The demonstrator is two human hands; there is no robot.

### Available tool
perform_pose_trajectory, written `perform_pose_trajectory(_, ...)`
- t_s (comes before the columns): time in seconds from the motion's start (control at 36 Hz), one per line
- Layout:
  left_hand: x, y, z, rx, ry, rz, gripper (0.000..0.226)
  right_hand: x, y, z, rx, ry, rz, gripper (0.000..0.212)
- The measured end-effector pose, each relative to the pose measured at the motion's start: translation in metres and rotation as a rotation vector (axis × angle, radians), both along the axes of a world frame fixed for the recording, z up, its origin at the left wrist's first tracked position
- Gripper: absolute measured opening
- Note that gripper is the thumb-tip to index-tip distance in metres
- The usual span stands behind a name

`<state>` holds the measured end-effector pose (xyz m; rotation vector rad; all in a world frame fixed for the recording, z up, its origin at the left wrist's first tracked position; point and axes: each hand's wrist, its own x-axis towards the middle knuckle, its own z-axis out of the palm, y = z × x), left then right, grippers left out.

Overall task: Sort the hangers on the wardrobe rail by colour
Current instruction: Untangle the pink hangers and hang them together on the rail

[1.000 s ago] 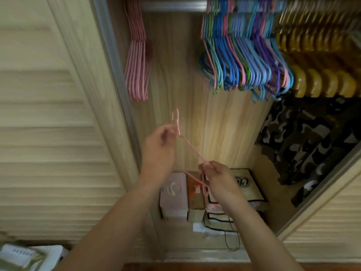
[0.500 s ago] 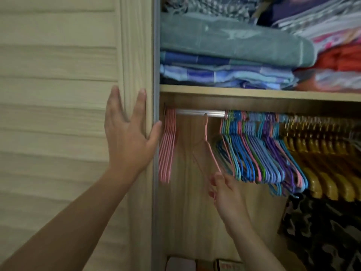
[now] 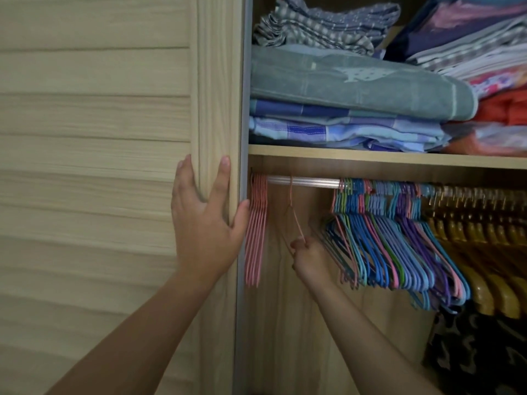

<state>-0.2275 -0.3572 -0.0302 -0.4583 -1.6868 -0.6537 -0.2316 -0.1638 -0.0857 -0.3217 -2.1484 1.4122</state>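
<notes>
One pink hanger now on rail

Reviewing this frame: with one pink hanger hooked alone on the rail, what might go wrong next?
1. The right hand pinches the pink hanger only at its lower end; the hook could slip off the rail while sliding.
2. It hangs apart from the pink group; if released here, sorting stays unfinished.
3. The mixed bunch is tightly packed beside the hand and could snag.
</notes>
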Motion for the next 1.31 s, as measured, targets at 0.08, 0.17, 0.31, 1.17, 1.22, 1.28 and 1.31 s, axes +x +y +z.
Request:
perform_pose_trajectory(0.08, -0.002, 0.000, -0.001, 0.002, 0.010, -0.005, 0.068, -0.014, -0.004, -0.012, 0.007, -0.022, 0.037, 0.033)
perform_pose_trajectory(0.17, -0.002, 0.000, -0.002, 0.010, 0.018, -0.003, 0.068, -0.024, -0.007, -0.023, 0.042, -0.024, 0.074, 0.033)
perform_pose_trajectory(0.31, -0.003, 0.002, -0.001, 0.007, 0.032, -0.004, 0.067, -0.036, -0.009, -0.030, 0.145, -0.023, 0.086, 0.031)
perform_pose_trajectory(1.17, 0.001, 0.008, -0.006, 0.068, 0.032, -0.054, 0.064, 0.103, 0.084, -0.041, 1.112, 0.199, -0.551, 0.013)
perform_pose_trajectory(1.22, 0.000, 0.008, -0.006, 0.070, 0.039, -0.057, 0.064, 0.101, 0.086, -0.037, 1.150, 0.180, -0.579, 0.019)
perform_pose_trajectory(1.28, -0.001, 0.008, -0.006, 0.070, 0.050, -0.060, 0.063, 0.095, 0.086, -0.036, 1.196, 0.139, -0.574, 0.022)
perform_pose_trajectory(1.31, -0.001, 0.008, -0.006, 0.071, 0.053, -0.061, 0.063, 0.090, 0.085, -0.037, 1.212, 0.110, -0.558, 0.026)
